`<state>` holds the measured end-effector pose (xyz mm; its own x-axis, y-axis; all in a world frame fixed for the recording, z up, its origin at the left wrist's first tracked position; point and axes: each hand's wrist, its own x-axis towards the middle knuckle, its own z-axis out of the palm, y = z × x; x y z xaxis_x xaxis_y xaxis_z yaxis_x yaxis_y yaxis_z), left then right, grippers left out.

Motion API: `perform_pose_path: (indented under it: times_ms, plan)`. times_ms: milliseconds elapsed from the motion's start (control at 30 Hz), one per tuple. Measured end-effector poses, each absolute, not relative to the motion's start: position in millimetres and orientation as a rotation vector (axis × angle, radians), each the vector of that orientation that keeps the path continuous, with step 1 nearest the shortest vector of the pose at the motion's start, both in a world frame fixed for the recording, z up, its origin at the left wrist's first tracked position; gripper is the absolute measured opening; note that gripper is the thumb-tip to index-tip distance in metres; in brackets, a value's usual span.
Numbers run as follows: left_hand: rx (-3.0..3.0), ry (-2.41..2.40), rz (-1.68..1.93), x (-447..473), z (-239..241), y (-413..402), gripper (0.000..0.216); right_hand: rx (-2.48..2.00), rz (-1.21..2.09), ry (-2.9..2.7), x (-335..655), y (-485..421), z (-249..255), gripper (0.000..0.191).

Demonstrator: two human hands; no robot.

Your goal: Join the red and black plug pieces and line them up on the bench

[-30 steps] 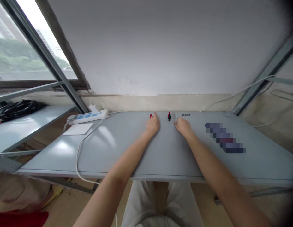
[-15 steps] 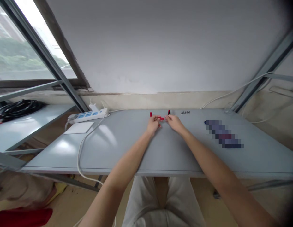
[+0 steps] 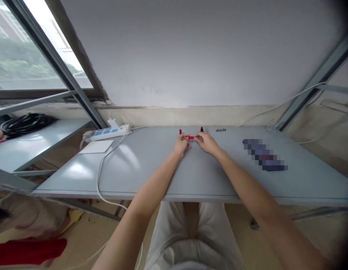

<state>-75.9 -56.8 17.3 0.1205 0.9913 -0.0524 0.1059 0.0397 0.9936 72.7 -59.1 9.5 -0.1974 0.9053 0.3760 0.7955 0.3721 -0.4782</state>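
My left hand (image 3: 180, 144) is closed round a thin red pen-like rod (image 3: 191, 137) that lies level and points to the right. The fingers of my right hand (image 3: 207, 143) are pinched together at the rod's right end; what they hold there is too small to make out. Just behind my left hand a short red cylinder (image 3: 180, 131) stands upright on the grey table (image 3: 151, 161). Behind my right hand is a small red-and-black upright piece (image 3: 201, 129). To its right, several small dark pieces (image 3: 220, 130) sit in a row.
At the back left are a white power strip (image 3: 110, 131) and a flat white panel (image 3: 96, 147), with a white cable (image 3: 98, 172) hanging over the front edge. A pixelated dark item (image 3: 264, 154) lies on the right. Coiled black cable (image 3: 29, 124) rests on the left shelf.
The camera view has tilted slightly, so the table sits a little higher in the picture. My right fingertips are slightly closer to the rod's end. My left hand keeps its hold.
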Motion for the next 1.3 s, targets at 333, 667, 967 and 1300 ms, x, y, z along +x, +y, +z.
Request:
perform_pose_path:
  times_ms: [333,667,967,1300]
  plan:
    - [1.309,1.236,1.037,-77,19,-58,0.019,-2.100,0.014,-1.977,92,-70,24,0.023]
    - [1.378,1.224,1.045,-74,17,-61,0.011,-2.118,0.116,-1.776,109,-54,4,0.020]
    - [1.434,1.252,1.036,-72,16,-61,0.007,-2.144,0.119,-1.740,112,-51,-7,0.020]
    - [1.886,1.313,0.983,-67,3,-51,0.009,-2.147,0.147,-1.722,112,-50,-7,0.018]
